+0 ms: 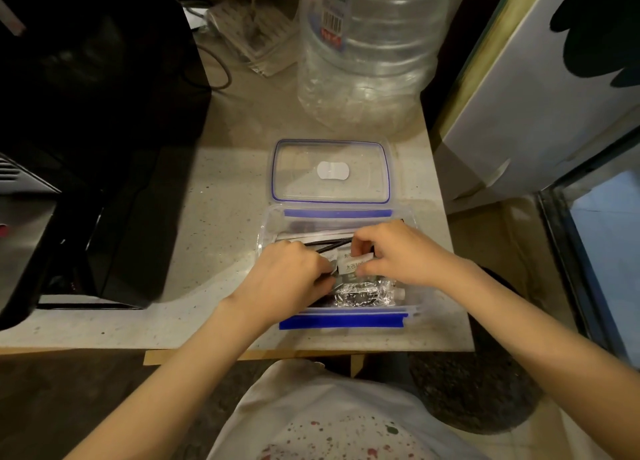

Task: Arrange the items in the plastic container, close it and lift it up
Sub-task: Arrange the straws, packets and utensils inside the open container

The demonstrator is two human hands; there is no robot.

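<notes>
A clear plastic container (341,322) with blue clips stands open near the table's front edge. Its clear lid (331,171), edged in blue, lies flat just behind it. Inside are black chopsticks (330,244), small white sachets (353,264) and a shiny foil pouch (362,292) with a white spout. My left hand (287,279) reaches into the container's left side, fingers curled among the packets. My right hand (398,251) pinches a white sachet over the middle of the container. What lies under both hands is hidden.
A large clear water bottle (367,51) stands behind the lid. A black appliance (97,130) fills the left of the table. A white board (540,89) leans at the right, with a glass tank (602,251) below it. A power strip (249,33) lies at the back.
</notes>
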